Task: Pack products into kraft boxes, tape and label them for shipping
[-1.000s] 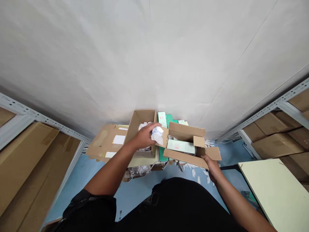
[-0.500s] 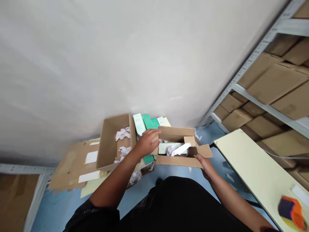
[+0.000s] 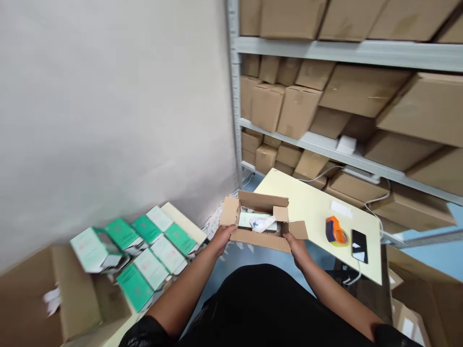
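Between my hands is a small cardboard box (image 3: 260, 241) with its flaps up, held in front of my body. My left hand (image 3: 222, 238) grips its near left corner, and my right hand (image 3: 296, 248) grips the near right corner. Inside the box lies a pale green carton (image 3: 246, 219), partly covered by crumpled white paper (image 3: 263, 223). The fingers of both hands are partly hidden under the box.
Green and white cartons (image 3: 152, 236) lie on a table at the left, beside a large open cardboard box (image 3: 75, 294). To the right, a cream table (image 3: 289, 193) bears a tape dispenser (image 3: 336, 232) and a phone (image 3: 359, 246). Shelves (image 3: 325, 48) of cardboard boxes stand behind.
My view and body have turned right, bringing the box from the carton table toward the cream table. My left hand has shifted from the box's left flap to its near left corner.
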A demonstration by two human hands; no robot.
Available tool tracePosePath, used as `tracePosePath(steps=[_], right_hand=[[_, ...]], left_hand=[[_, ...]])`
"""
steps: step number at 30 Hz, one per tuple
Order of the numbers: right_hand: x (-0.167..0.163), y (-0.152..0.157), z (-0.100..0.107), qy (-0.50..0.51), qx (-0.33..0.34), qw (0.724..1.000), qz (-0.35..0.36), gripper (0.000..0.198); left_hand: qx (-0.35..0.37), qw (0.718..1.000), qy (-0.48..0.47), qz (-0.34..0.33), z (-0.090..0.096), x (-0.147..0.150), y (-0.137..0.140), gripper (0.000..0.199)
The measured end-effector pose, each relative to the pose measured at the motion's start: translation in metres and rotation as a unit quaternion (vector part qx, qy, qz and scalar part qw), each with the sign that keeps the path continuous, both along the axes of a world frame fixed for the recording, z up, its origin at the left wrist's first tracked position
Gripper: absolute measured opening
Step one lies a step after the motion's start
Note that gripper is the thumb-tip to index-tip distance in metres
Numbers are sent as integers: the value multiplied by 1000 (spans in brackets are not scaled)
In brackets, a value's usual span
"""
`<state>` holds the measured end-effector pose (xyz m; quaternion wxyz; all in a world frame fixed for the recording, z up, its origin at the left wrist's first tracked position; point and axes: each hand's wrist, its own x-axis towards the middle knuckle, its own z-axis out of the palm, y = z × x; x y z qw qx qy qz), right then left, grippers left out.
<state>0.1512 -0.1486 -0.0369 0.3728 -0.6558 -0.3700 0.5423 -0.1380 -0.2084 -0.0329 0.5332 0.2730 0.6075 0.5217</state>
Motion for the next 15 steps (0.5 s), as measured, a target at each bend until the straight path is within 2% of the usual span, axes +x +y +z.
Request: tracePosePath(steps=[4, 8, 11, 15], right_hand=[[69, 36, -17, 3, -6, 999, -34, 50], [119, 68, -32, -4, -16, 998, -57, 56], [140, 91, -38, 4, -6, 997, -79, 59], [150, 121, -44, 21, 9, 993, -115, 60]], left_hand=[[-48, 992, 83, -77, -11, 64, 73, 42], [-61, 983, 111, -130, -21, 111, 128, 39], [-53, 977, 140, -151, -24, 131, 162, 38], [-39, 965, 177, -191, -26, 141, 207, 42]])
